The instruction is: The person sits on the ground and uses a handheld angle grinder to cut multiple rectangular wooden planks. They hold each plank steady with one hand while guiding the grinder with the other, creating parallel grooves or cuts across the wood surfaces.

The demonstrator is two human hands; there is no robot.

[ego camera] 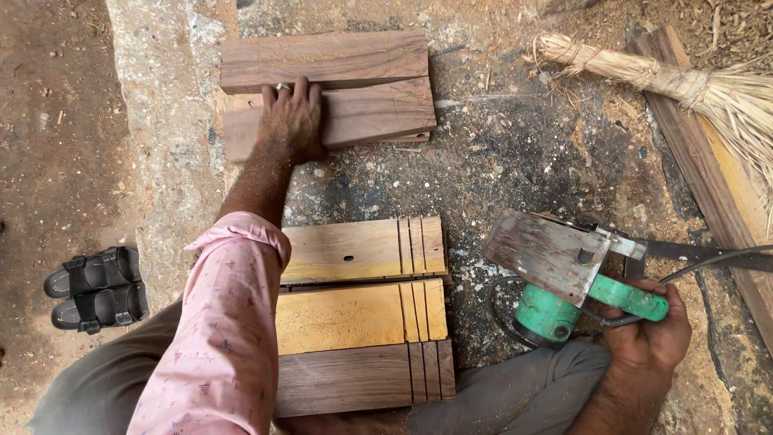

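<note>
Three boards (362, 314) lie side by side at the lower centre of the frame, each with a band of narrow grooves already cut across its right end. By the look of it, that part of the work is done. Two darker planks (362, 89) at the upper centre show no such grooves, so they seem to be what is left.

The left hand (291, 119) lies flat on the nearer of these planks, fingers together and pressing down on the wood rather than closing around it. The right hand (651, 332), at the lower right, wraps its grip tightly around the green handle of an electric saw (564, 278), whose worn metal base plate tilts up off the ground.

A bare patch of dusty stone floor (499, 161) separates the two groups of wood and gives room to slide a plank down. At the upper right a straw broom (684, 84) rests on a long timber (717, 177) that runs down the right edge, close to the saw's cable. A pair of black sandals (97, 288) sits well apart at the left.
</note>
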